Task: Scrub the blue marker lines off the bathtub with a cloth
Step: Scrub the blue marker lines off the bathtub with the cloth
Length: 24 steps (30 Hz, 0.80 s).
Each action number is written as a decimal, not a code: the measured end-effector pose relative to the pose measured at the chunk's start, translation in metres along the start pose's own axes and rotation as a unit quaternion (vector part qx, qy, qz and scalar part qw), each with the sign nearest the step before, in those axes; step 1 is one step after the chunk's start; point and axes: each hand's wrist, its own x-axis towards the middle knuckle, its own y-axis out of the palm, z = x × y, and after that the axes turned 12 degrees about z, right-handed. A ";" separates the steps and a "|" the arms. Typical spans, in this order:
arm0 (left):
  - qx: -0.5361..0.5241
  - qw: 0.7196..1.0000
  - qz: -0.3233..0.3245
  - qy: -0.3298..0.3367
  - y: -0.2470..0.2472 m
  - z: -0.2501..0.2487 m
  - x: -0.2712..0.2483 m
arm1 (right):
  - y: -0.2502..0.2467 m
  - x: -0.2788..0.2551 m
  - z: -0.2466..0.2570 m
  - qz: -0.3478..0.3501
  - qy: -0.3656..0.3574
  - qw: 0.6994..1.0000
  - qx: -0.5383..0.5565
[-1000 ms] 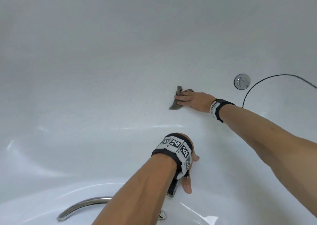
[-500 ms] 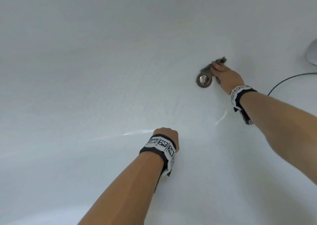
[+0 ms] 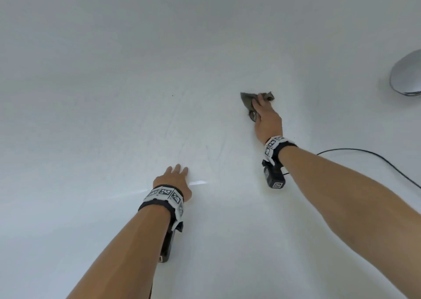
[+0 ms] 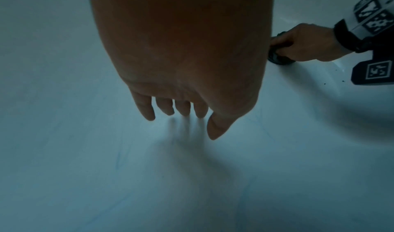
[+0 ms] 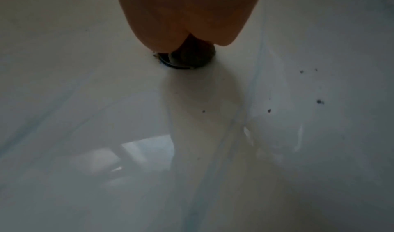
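Note:
The white bathtub (image 3: 114,70) fills the head view. Faint blue marker lines (image 3: 172,125) run across its floor between my hands, and another blue line (image 5: 258,63) shows in the right wrist view. My right hand (image 3: 265,116) grips a grey-brown cloth (image 3: 247,100) and presses it down on the round metal drain (image 3: 252,116), which it mostly covers. The same cloth (image 5: 192,50) sits bunched under my palm above the drain rim (image 5: 177,65). My left hand (image 3: 174,177) lies on the tub floor with straight fingers (image 4: 147,109) and holds nothing.
A chrome fitting (image 3: 407,75) sticks out at the right edge. A thin black cable (image 3: 364,154) curves across the tub behind my right wrist. Dark specks (image 5: 319,101) lie on the floor near the drain.
My left hand has gone from a fist to straight fingers laid on the tub floor. My right hand has slid the cloth from beside the drain onto it.

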 end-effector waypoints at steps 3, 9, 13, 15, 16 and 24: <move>0.008 0.998 0.060 0.005 -0.001 0.003 -0.002 | -0.015 0.002 -0.006 0.057 -0.052 0.994 -0.075; 0.057 0.996 0.062 0.009 -0.005 0.002 -0.010 | -0.046 0.011 0.006 0.231 -0.247 0.900 -0.276; 0.070 0.997 0.038 0.017 -0.004 0.004 -0.009 | -0.042 0.041 0.054 0.128 -0.256 0.934 -0.213; 0.073 0.997 0.028 0.020 -0.004 0.004 -0.007 | -0.018 0.069 0.099 0.050 -0.205 0.972 -0.105; 0.078 0.996 0.030 0.019 -0.003 0.004 -0.005 | -0.005 0.079 0.124 0.035 -0.168 0.983 -0.059; 0.114 0.993 0.038 0.014 -0.004 0.001 -0.008 | 0.084 0.077 0.234 0.162 -0.169 0.966 -0.110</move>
